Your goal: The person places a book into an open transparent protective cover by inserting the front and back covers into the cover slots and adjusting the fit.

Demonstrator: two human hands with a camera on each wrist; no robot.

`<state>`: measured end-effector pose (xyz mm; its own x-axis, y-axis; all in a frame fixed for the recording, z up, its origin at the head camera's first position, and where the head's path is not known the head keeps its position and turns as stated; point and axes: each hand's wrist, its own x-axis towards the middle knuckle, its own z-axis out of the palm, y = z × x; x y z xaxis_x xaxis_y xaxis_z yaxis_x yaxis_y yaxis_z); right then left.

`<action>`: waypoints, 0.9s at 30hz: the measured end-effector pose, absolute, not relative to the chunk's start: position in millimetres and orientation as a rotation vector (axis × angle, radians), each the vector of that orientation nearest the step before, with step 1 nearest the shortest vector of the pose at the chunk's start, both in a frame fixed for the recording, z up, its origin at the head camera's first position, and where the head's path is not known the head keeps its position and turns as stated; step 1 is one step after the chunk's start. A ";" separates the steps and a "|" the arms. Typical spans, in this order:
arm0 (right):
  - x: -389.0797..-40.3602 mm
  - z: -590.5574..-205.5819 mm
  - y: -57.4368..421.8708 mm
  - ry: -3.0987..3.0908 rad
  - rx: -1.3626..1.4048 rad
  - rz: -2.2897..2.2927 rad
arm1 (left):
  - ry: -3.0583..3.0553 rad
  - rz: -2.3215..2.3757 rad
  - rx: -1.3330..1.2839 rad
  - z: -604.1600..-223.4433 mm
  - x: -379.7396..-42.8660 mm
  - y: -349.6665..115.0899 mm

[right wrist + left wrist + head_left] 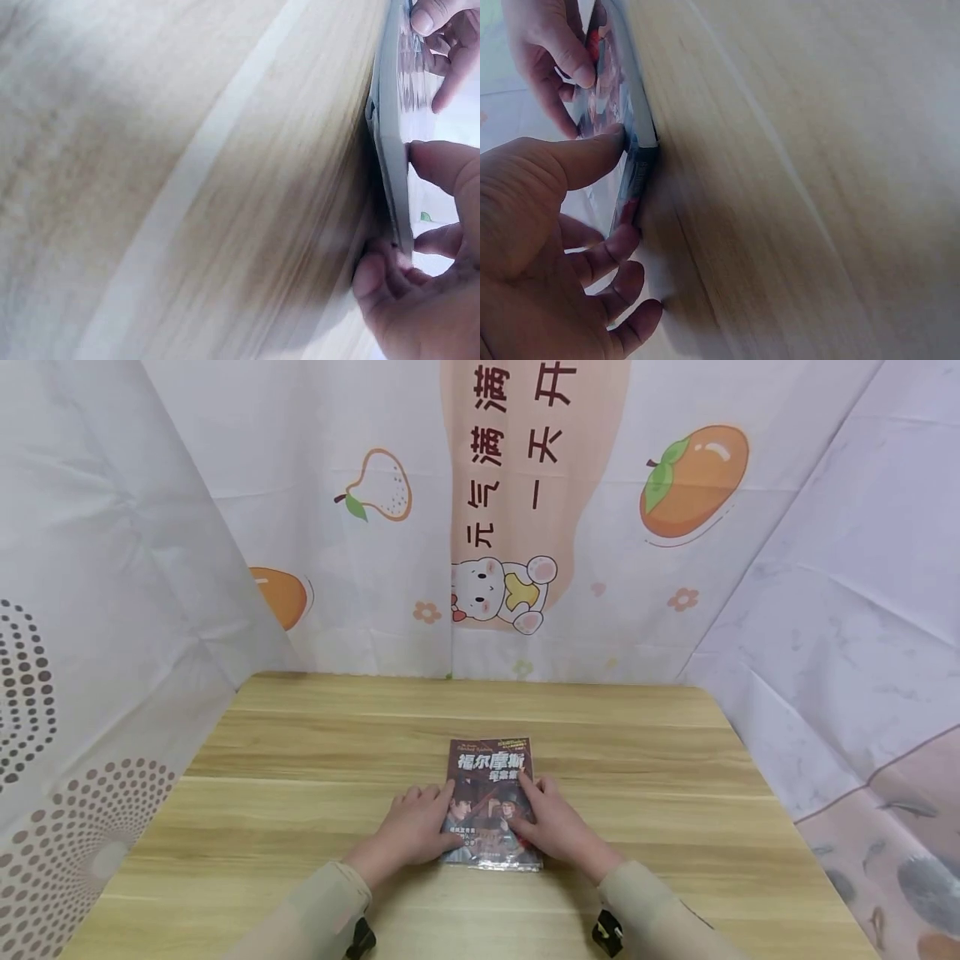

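A paperback book (491,810) with a dark illustrated cover, large white Chinese characters and a shiny wrapper lies at the middle of the table, cover up. My left hand (416,827) holds its left side: the thumb presses on the cover, and the other fingers are by the spine (636,180) in the left wrist view. On the opposite side my right hand (558,827) grips the book's edge (390,142), thumb on top and fingers curled at the side and underneath. Whether the book is slightly raised off the table is hard to tell.
The wooden table (300,777) spreads out around the book. A white curtain (300,460) printed with fruit, a cartoon figure and characters hangs behind it. Patterned cloths hang at the left and right. Black straps (607,933) show at both wrists.
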<state>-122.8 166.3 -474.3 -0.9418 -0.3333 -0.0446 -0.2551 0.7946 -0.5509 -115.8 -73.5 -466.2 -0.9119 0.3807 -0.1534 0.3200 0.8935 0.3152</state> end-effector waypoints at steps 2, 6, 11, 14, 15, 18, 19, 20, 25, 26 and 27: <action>-122.5 -475.3 167.4 2.873 -0.491 -0.798 | 2.880 0.367 0.578 -468.2 -115.3 -74.1; -120.1 -477.3 170.6 2.954 -0.573 -0.652 | 2.951 0.228 0.728 -471.7 -113.1 -76.9; -112.6 -474.2 176.1 3.039 -0.782 -0.392 | 2.944 0.110 0.981 -470.0 -104.5 -83.0; -107.8 -472.1 179.6 3.034 -0.956 -0.261 | 2.904 0.106 1.080 -468.9 -98.8 -86.8; -106.3 -471.7 180.8 3.023 -1.008 -0.227 | 2.896 0.108 1.105 -468.8 -97.2 -88.1; -101.9 -469.9 184.3 2.986 -1.125 -0.152 | 2.892 0.105 1.184 -470.8 -93.6 -91.3; -100.2 -469.0 185.5 2.971 -1.154 -0.137 | 2.894 0.105 1.208 -471.7 -92.7 -92.2; -98.3 -468.0 186.8 2.952 -1.177 -0.128 | 2.896 0.099 1.231 -472.6 -92.0 -93.0; -92.2 -467.1 192.8 2.876 -1.268 -0.078 | 2.911 0.077 1.274 -475.9 -90.7 -94.3; -91.7 -467.4 193.5 2.868 -1.276 -0.073 | 2.916 0.070 1.279 -476.3 -91.0 -94.2; -91.8 -468.1 193.9 2.861 -1.280 -0.071 | 2.923 0.066 1.285 -476.4 -91.4 -94.0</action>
<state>-91.8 193.9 -468.1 -0.6666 -0.7453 0.0127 -0.7450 0.6656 -0.0441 -91.4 -94.0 -476.4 -0.6749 0.7351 0.0642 0.7372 0.6754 0.0172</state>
